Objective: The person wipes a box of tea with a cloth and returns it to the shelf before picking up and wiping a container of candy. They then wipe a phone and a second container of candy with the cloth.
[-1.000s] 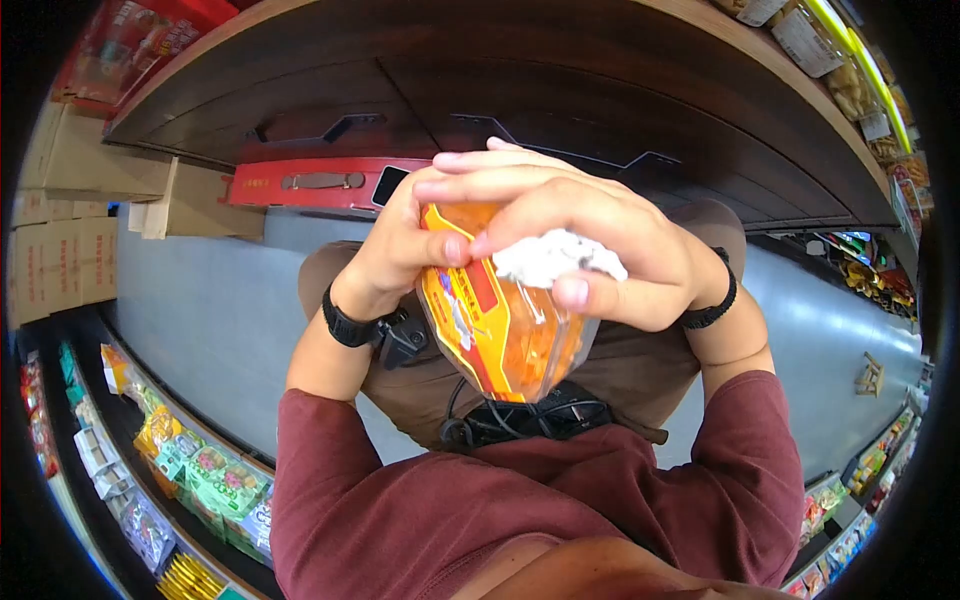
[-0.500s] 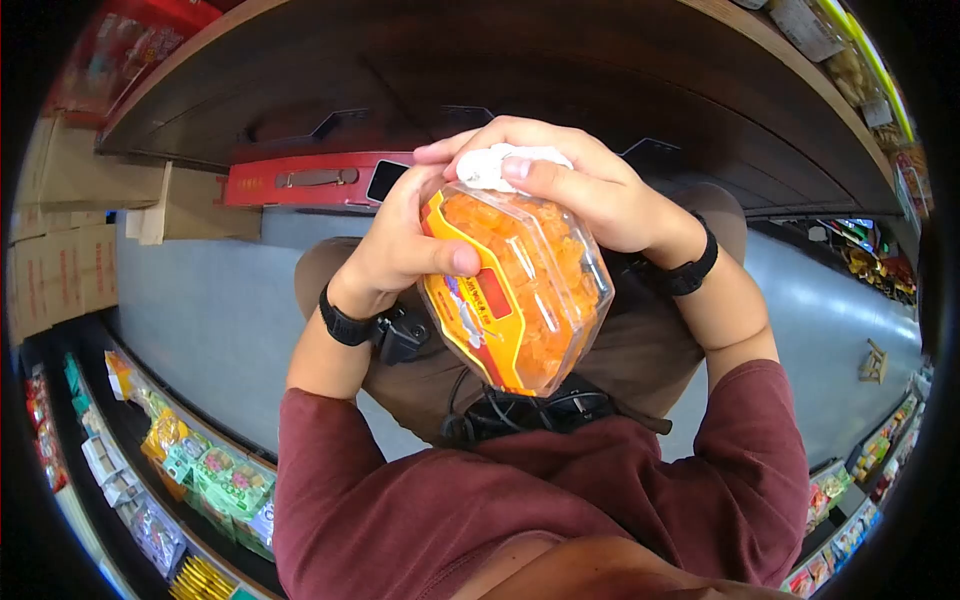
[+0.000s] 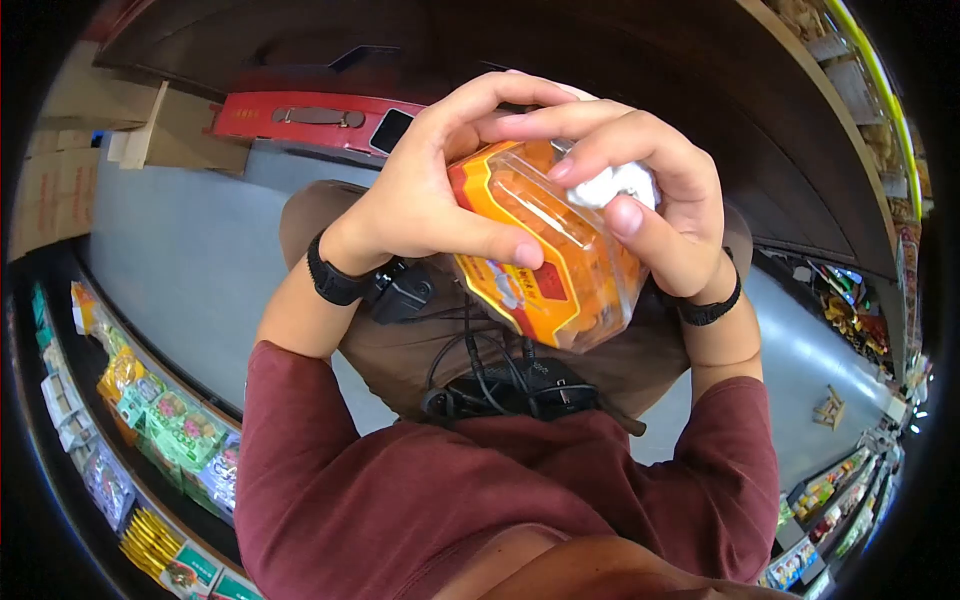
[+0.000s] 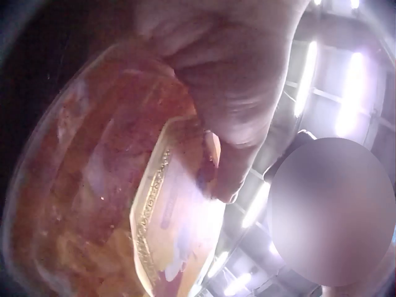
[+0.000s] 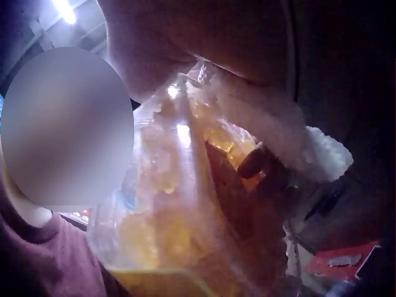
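Clear, glossy plastic with bright highlights is seen in the container (image 3: pixel 610 275) at centre; its label (image 3: pixel 547 312) is smooth and printed. The white wad (image 3: pixel 628 184) is crumpled and matt; paper or cloth cannot be distinguished. Matt cardboard is shown in the box (image 3: pixel 200 142) at upper left, smooth, sheeny flooring (image 3: pixel 190 270) below it, and matt cloth in the maroon shirt (image 3: pixel 480 490) at the bottom.

head view from above, facing down, both wrist views very near, tilted up toward ceiling lights (image 4: pixel 351 93), all sharing clear container (image 3: pixel 582 245)
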Action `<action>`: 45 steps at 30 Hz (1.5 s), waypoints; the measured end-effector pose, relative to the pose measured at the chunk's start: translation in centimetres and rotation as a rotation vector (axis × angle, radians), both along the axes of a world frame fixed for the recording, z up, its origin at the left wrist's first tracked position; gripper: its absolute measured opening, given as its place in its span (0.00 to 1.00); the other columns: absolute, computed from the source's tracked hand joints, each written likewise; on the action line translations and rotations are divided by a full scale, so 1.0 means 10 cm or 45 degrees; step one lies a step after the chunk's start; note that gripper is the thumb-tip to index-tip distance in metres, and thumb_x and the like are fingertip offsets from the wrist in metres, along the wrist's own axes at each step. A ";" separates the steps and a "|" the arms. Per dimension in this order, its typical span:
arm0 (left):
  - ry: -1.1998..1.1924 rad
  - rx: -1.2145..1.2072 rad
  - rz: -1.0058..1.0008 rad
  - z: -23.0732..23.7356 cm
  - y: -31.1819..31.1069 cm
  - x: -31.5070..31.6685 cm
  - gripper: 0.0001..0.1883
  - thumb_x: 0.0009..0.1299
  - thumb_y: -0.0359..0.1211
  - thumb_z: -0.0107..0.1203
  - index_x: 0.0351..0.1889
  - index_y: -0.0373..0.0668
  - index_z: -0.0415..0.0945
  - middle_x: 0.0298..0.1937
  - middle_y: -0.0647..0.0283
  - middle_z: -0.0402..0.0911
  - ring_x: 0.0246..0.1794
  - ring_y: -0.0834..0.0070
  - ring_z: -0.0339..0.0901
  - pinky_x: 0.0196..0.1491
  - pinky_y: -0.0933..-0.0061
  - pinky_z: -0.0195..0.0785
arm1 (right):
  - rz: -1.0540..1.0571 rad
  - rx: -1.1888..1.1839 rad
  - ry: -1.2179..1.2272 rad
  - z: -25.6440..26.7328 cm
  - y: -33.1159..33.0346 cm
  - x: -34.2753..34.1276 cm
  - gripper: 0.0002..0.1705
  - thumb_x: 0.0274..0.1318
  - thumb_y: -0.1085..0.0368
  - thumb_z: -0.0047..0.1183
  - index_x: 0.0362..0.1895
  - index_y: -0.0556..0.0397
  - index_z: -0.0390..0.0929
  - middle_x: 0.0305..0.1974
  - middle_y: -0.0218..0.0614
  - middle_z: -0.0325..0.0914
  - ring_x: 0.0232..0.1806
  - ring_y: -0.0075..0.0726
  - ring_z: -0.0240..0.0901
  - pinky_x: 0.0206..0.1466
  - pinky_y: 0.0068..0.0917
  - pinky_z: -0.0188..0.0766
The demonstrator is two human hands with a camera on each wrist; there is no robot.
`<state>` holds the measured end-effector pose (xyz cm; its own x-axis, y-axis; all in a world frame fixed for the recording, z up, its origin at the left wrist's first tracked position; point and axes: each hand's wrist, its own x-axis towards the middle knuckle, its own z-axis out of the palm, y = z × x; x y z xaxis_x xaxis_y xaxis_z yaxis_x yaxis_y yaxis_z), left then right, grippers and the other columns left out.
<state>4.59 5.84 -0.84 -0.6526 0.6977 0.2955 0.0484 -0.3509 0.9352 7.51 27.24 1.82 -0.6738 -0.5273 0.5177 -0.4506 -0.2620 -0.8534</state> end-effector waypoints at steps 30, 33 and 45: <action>0.129 -0.065 0.379 0.00 -0.16 0.05 0.38 0.48 0.32 0.81 0.55 0.38 0.70 0.52 0.64 0.78 0.53 0.80 0.75 0.59 0.75 0.68 | -0.589 0.167 0.262 0.02 0.03 0.02 0.37 0.44 0.61 0.73 0.58 0.60 0.73 0.52 0.46 0.77 0.53 0.42 0.77 0.57 0.34 0.73; 0.151 -0.082 0.436 0.04 -0.16 0.06 0.37 0.48 0.33 0.81 0.54 0.39 0.70 0.48 0.65 0.79 0.50 0.80 0.76 0.56 0.75 0.70 | -0.584 0.405 0.425 0.07 0.04 0.02 0.37 0.48 0.62 0.68 0.63 0.60 0.69 0.61 0.54 0.71 0.61 0.56 0.72 0.63 0.43 0.69; 0.586 -0.395 0.589 -0.01 -0.03 0.06 0.33 0.45 0.39 0.79 0.46 0.39 0.73 0.36 0.60 0.79 0.36 0.74 0.80 0.43 0.73 0.73 | -0.551 0.742 0.794 0.13 -0.10 0.02 0.35 0.51 0.63 0.60 0.65 0.57 0.70 0.63 0.53 0.71 0.66 0.62 0.67 0.69 0.52 0.63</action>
<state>5.22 5.55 -0.98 -0.7586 0.4763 0.4446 0.5405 0.0789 0.8376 7.71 26.28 3.08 -0.5621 -0.5854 0.5842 -0.8265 0.4241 -0.3703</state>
